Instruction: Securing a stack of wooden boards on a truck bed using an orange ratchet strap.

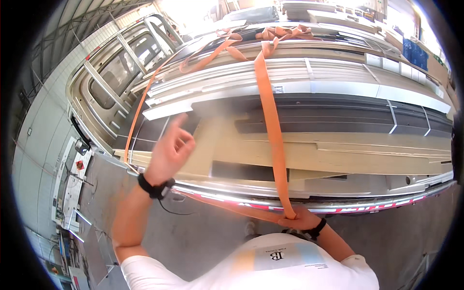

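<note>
An orange webbing strap (271, 121) runs over a truck load of long boards and down its near side. My right hand (303, 220) is closed around this strap just below the truck bed's edge. From that fist another length of strap goes left along the bed's edge. My left hand (170, 151) is raised in front of the load, with nothing seen in it. Its index finger points up and its other fingers are loosely bent. Behind it lie pale flat boards (338, 152), dark panels (328, 113) and a bundle of white-edged panels (338, 88).
The truck cab (108, 79) stands at the far left, beside the load. A second orange strap line (145, 104) crosses the load's left end. Loose strap (285, 33) lies tangled on top. The bed's edge has a red and white strip (367, 209). Grey floor (164, 246) lies below.
</note>
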A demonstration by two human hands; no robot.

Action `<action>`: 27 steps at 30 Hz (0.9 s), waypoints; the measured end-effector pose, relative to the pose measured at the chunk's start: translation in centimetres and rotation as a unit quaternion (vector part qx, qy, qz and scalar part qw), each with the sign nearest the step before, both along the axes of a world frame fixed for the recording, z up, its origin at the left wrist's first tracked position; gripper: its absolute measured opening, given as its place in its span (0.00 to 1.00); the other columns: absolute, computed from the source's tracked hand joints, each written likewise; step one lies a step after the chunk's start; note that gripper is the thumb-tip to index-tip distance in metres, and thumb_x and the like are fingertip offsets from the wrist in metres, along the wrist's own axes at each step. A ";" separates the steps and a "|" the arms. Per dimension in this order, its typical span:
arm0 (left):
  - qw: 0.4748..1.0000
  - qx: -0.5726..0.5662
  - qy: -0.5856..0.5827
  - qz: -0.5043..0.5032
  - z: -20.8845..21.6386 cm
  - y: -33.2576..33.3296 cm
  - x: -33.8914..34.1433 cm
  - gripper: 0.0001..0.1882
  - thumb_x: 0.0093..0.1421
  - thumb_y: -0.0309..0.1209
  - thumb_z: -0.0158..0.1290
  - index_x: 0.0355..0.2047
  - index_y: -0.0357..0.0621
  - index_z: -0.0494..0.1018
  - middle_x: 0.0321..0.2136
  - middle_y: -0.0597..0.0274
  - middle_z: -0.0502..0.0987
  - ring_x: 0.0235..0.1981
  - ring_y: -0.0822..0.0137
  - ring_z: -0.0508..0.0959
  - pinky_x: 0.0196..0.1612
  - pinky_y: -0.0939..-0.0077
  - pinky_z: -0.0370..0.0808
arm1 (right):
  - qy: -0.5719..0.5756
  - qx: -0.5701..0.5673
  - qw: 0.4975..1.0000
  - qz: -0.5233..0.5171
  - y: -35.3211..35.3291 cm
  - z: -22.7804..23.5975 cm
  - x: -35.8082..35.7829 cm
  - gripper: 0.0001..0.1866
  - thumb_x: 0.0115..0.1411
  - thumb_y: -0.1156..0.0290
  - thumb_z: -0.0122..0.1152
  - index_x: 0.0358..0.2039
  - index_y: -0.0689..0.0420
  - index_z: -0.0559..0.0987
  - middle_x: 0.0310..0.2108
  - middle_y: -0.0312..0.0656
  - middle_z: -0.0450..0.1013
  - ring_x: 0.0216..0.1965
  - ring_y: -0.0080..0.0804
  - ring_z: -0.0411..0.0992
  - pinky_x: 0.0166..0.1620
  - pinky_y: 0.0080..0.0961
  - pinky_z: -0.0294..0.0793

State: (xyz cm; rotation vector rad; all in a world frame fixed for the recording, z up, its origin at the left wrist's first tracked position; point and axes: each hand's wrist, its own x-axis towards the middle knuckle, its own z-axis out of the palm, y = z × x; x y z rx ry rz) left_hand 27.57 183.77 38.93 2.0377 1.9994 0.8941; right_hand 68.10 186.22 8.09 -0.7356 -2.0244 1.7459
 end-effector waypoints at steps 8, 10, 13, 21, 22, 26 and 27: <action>0.839 -0.445 -0.302 -0.087 -21.6 -11.6 9.7 0.14 0.72 0.37 0.56 0.52 0.45 0.78 0.31 0.65 0.82 0.28 0.73 0.81 0.31 0.77 0.78 | -0.070 -0.019 0.985 0.158 1.7 -2.0 0.7 0.16 0.71 0.55 0.62 0.35 0.56 0.82 0.31 0.38 0.80 0.35 0.28 0.77 0.43 0.31 0.78; 0.770 -0.508 -0.387 0.013 -30.0 -13.1 8.8 0.16 0.74 0.45 0.52 0.50 0.47 0.78 0.28 0.65 0.81 0.27 0.74 0.81 0.28 0.76 0.78 | -0.064 0.019 0.993 0.101 1.2 -3.9 0.4 0.15 0.71 0.57 0.61 0.36 0.56 0.82 0.34 0.37 0.81 0.39 0.28 0.78 0.46 0.31 0.78; 0.677 -0.272 -0.622 0.284 -37.8 -13.6 10.6 0.20 0.73 0.52 0.51 0.48 0.49 0.76 0.23 0.66 0.78 0.23 0.73 0.79 0.22 0.74 0.74 | -0.085 0.021 0.990 0.114 1.6 -8.2 0.6 0.14 0.72 0.60 0.60 0.35 0.57 0.82 0.35 0.36 0.81 0.41 0.28 0.78 0.49 0.30 0.77; 0.860 0.061 -0.414 0.291 -49.1 -9.8 10.5 0.15 0.73 0.42 0.54 0.36 0.44 0.72 0.22 0.67 0.70 0.18 0.73 0.69 0.19 0.76 0.66 | -0.167 -0.064 0.963 0.202 2.0 -12.0 -1.4 0.17 0.74 0.58 0.55 0.33 0.56 0.79 0.30 0.33 0.75 0.37 0.26 0.73 0.44 0.28 0.73; 0.780 0.042 -0.525 0.338 -48.1 -8.6 11.2 0.13 0.73 0.40 0.55 0.36 0.43 0.72 0.22 0.67 0.71 0.19 0.74 0.71 0.20 0.75 0.67 | -0.178 -0.068 0.965 0.182 2.1 -11.7 -1.3 0.16 0.74 0.63 0.55 0.30 0.57 0.77 0.28 0.31 0.72 0.35 0.24 0.71 0.42 0.25 0.71; 0.566 -0.007 -0.747 0.349 -45.8 -6.3 12.1 0.11 0.72 0.35 0.56 0.36 0.41 0.74 0.22 0.66 0.72 0.20 0.73 0.74 0.20 0.74 0.69 | -0.203 -0.032 0.965 0.163 2.6 -10.3 -0.6 0.17 0.75 0.62 0.52 0.29 0.57 0.76 0.27 0.30 0.71 0.34 0.22 0.69 0.41 0.24 0.69; 0.538 -0.008 -0.769 0.346 -44.8 -6.0 12.2 0.11 0.72 0.36 0.57 0.37 0.42 0.75 0.24 0.67 0.74 0.22 0.72 0.75 0.21 0.75 0.70 | -0.226 -0.041 0.965 0.129 2.4 -9.4 -0.4 0.17 0.74 0.61 0.52 0.29 0.56 0.75 0.27 0.30 0.70 0.33 0.22 0.67 0.41 0.24 0.68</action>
